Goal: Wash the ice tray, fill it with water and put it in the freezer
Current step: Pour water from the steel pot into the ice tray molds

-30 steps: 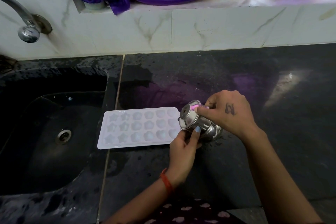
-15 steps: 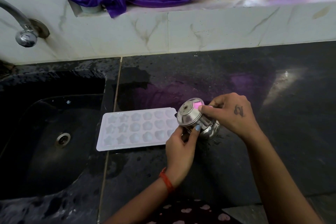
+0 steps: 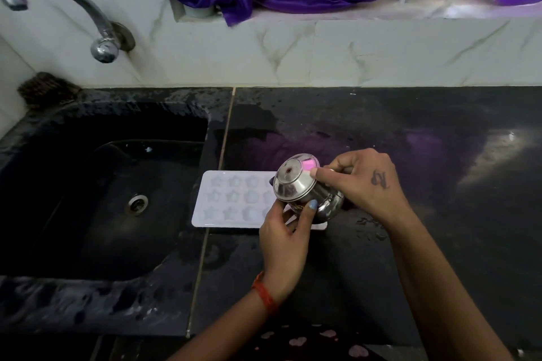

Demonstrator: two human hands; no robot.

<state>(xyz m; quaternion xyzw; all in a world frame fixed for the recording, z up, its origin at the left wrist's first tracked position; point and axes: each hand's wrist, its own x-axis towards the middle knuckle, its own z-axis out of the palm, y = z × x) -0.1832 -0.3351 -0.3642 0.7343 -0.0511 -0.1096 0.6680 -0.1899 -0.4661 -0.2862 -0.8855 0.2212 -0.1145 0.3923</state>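
I'm at the filling step: both hands, left hand [image 3: 286,239] and right hand [image 3: 362,182], clasp the steel pot [image 3: 305,187] tilted over the ice tray [image 3: 234,199] on the worktop [image 3: 410,155]; next, pour gently toward nine o'clock.

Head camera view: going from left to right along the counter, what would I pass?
Tap → sink with its drain → white ice tray → left hand → steel pot, tipped over the tray → right hand → bare dark counter.
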